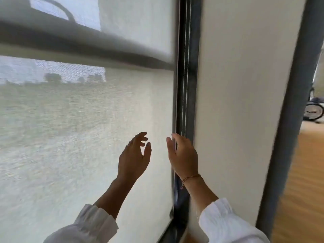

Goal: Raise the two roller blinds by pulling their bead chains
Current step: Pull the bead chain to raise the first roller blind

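A sheer pale roller blind (87, 137) hangs down over the window on the left, and the outdoors shows dimly through it. Thin bead chains (183, 88) run down the dark vertical frame (192, 85) at the blind's right edge. My right hand (184, 155) is at that edge. Its thumb and fingers are apart, and one thin chain line (174, 186) passes between them and continues below the wrist. My left hand (134, 158) is raised in front of the blind with spread fingers, holding nothing.
Right of the dark frame is a plain cream panel (245, 102); I cannot tell whether it is a blind or a wall. A grey post (287, 120) borders it. Beyond lie wooden floor (303, 181) and a wheeled object (313, 111).
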